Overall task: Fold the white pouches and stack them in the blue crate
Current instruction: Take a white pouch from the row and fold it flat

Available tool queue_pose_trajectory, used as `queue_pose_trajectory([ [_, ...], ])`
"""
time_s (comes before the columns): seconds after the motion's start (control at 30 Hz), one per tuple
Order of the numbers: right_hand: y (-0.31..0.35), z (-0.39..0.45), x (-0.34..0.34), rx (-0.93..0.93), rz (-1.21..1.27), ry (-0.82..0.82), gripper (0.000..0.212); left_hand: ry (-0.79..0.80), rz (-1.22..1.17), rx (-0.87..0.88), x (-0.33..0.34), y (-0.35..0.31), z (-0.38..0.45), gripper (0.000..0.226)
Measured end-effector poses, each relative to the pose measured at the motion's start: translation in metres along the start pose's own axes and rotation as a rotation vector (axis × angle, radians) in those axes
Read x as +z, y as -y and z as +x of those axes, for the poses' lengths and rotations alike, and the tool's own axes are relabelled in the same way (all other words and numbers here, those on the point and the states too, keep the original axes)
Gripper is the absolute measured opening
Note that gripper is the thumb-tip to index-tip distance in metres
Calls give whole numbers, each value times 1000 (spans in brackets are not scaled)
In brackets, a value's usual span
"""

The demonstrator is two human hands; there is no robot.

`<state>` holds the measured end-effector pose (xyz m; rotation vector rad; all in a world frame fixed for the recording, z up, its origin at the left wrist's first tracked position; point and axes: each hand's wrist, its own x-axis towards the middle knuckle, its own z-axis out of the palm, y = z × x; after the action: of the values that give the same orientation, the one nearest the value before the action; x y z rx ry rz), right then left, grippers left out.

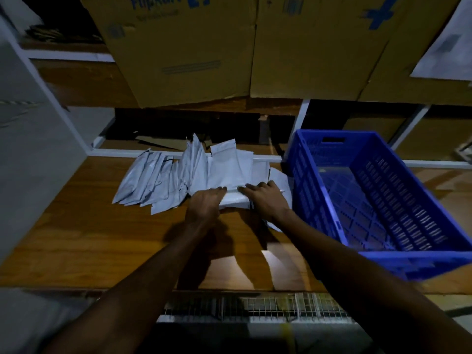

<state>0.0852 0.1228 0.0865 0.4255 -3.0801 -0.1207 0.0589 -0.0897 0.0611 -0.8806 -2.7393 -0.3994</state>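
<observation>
White pouches (178,175): loose heap on the wooden surface (76,238), just left of the blue crate (319,200); crate holds none that we can see; our left hand (203,204) and right hand (265,199) press one pouch (233,200) flat, fingers straight, mid-fold; we judge nearly all work remains.
</observation>
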Motion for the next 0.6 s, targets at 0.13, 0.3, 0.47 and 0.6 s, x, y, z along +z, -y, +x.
queue_pose_trajectory([
  [0.13, 36, -40, 40, 65, 84, 53, 71, 36, -7, 37, 19, 4, -45, 74],
  [0.3, 84, -71, 83, 170, 142, 80, 73, 214, 14, 12, 35, 5, -96, 80],
  [0.47, 110, -80, 114, 210, 205, 177, 77, 379, 26, 12, 62, 25, -124, 92],
  [0.6, 118, -91, 130, 238, 295, 224, 77, 400, -21, -1, 79, 24, -135, 87],
])
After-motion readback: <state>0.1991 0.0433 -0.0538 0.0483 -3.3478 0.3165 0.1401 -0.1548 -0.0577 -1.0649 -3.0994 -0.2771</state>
